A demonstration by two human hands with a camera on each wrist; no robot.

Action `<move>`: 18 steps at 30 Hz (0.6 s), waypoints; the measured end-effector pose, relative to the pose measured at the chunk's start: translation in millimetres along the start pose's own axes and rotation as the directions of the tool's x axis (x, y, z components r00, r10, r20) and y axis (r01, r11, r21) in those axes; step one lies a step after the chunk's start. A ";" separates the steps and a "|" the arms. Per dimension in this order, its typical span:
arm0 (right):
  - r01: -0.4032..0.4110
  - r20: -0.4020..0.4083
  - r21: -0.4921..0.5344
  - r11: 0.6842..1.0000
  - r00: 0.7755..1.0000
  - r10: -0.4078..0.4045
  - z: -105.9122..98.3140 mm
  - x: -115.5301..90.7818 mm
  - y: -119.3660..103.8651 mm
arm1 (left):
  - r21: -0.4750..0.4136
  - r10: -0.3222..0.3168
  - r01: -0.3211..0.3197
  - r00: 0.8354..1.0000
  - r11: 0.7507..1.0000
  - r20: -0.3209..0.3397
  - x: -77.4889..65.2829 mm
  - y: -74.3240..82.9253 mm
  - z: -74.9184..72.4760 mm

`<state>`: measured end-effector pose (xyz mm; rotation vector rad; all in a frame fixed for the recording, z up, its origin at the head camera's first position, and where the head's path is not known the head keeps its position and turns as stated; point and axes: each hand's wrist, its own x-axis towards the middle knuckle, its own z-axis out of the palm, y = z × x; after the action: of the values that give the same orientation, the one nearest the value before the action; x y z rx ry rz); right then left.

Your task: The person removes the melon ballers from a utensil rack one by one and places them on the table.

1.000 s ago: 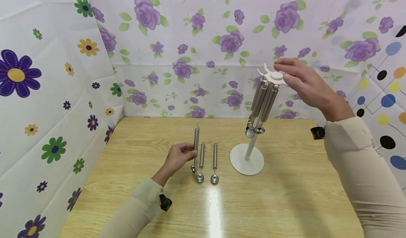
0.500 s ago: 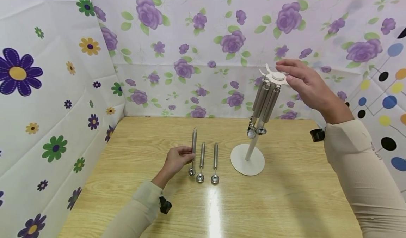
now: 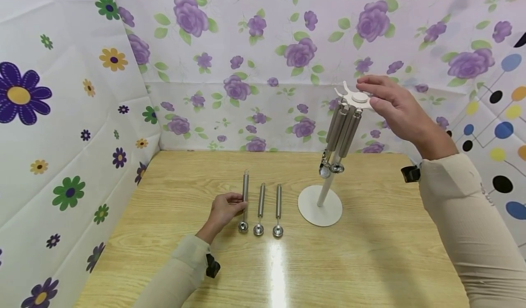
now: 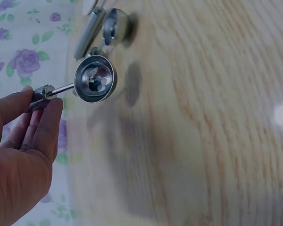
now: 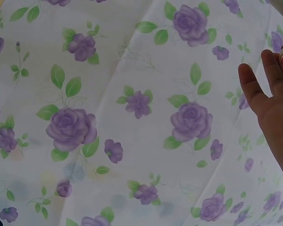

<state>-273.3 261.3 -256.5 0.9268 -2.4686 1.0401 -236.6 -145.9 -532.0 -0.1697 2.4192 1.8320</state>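
Observation:
My left hand (image 3: 223,212) pinches a steel melon baller (image 3: 245,187) by its handle, thumb on one side and fingers on the other. In the left wrist view its round bowl (image 4: 95,79) faces the camera, over the wooden table. Two similar melon ballers (image 3: 261,203) (image 3: 278,203) lie side by side to its right, bowls toward me. My right hand (image 3: 396,107) holds the top of a white utensil stand (image 3: 310,212), fingers behind the hooked disc and thumb in front. Several steel utensils (image 3: 342,130) hang there. In the right wrist view, fingers (image 5: 252,82) reach a white hook.
The wooden table (image 3: 197,171) runs back to a floral cloth wall (image 3: 242,48). Another patterned cloth (image 3: 74,139) lines the left side, and one with coloured dots (image 3: 501,162) the right. A bright reflection crosses the table's front.
My left hand has moved left and slightly toward me with the melon baller, widening the gap to the other two and bringing its bowl nearer me. My right hand stays at the stand's top.

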 end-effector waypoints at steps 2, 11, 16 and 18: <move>-0.002 0.001 -0.001 1.000 1.000 0.002 0.2 -0.1 0.0 | 0.008 -0.014 0.014 1.000 1.000 -0.005 1.8 -3.2 -0.2; 0.007 -0.004 -0.018 1.000 1.000 -0.007 -0.3 -1.1 -2.9 | 0.051 -0.068 0.068 0.998 0.996 -0.009 7.8 -10.9 0.7; 0.000 -0.003 -0.006 1.000 1.000 0.000 0.3 -0.9 -2.2 | 0.076 -0.104 0.104 0.995 0.992 0.004 12.2 -15.6 1.4; -0.001 -0.003 -0.004 1.000 1.000 0.001 0.6 -0.7 -1.7 | 0.083 -0.126 0.125 0.992 0.989 0.010 13.8 -16.1 1.7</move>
<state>-271.7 260.2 -256.3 0.9224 -2.4676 1.0364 -247.9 -149.0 -549.8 -0.2934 2.4092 1.6718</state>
